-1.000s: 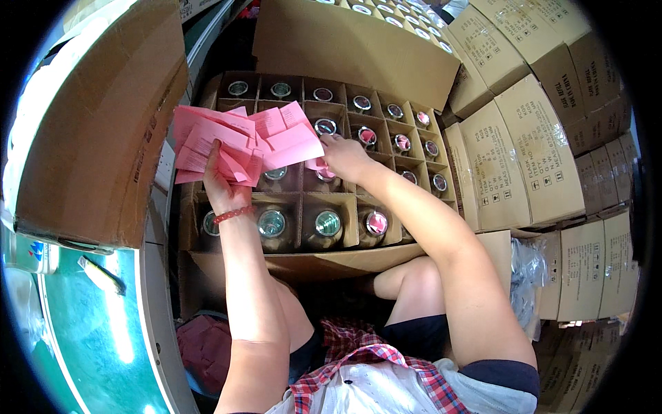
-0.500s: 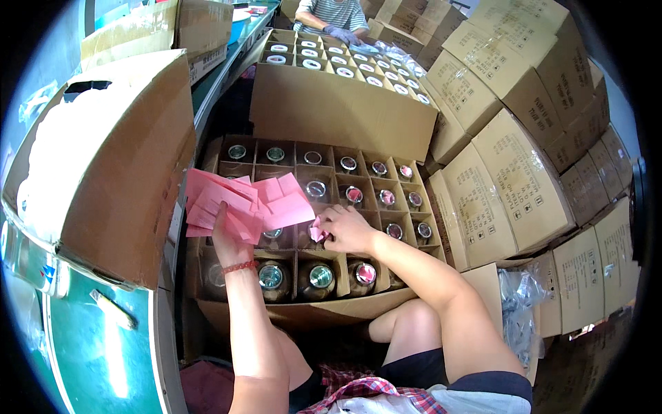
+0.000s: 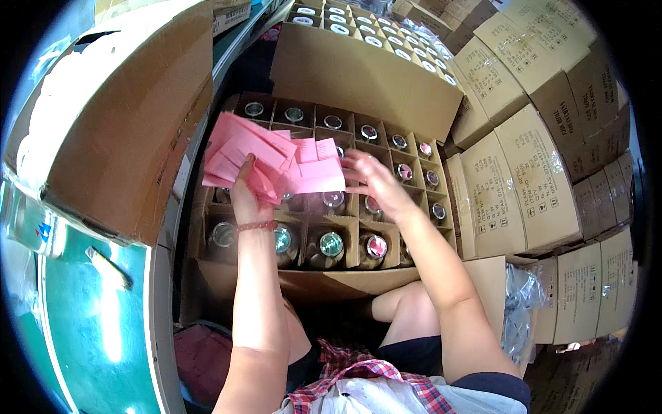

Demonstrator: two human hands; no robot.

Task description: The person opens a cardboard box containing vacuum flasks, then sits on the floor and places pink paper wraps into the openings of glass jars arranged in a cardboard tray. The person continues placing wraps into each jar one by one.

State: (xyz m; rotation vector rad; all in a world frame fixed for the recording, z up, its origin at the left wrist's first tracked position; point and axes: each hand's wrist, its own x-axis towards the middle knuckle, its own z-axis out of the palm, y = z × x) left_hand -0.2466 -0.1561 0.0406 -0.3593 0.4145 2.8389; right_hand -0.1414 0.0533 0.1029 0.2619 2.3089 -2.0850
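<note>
"Rising along the right side, what takes up the most room?"

"Stacked cartons point(image 3: 527, 186), big and brown. Next comes the divided carton point(image 3: 345, 279) in front of the person, its cardboard cells holding glass vessels point(image 3: 331, 243) that stand upright, round mouths up. Several of them, mostly toward the right, show pink inside point(image 3: 376, 246)."

"And the other containers?"

"Beyond it, the far carton point(image 3: 372, 86) is partitioned too, with round white tops point(image 3: 339, 29) in its cells. The left carton point(image 3: 131, 131) has something white point(image 3: 48, 124) bulging at its open side; I can't tell what. It sits by a green surface point(image 3: 76, 324)."

"Where are the pink slips point(image 3: 255, 155)?"

"Above the left-middle part of the divided carton, in the left hand point(image 3: 249, 193). The thumb lies on top, the fingers closed on the bunch."

"Which way do they point?"

"The bunch's long axis runs crosswise, left to right. The left sheets fan at a slant, one corner up; the rightmost reaches toward the right hand point(image 3: 378, 185)."

"Does that hand have hold of anything?"

"Nothing that I can see. Its fingers are spread wide, right by that sheet's edge; whether they touch it, I can't tell."

"Anything smaller?"

"A cutter point(image 3: 107, 268) on the surface, and a red bracelet point(image 3: 256, 225) on the left wrist."
</note>
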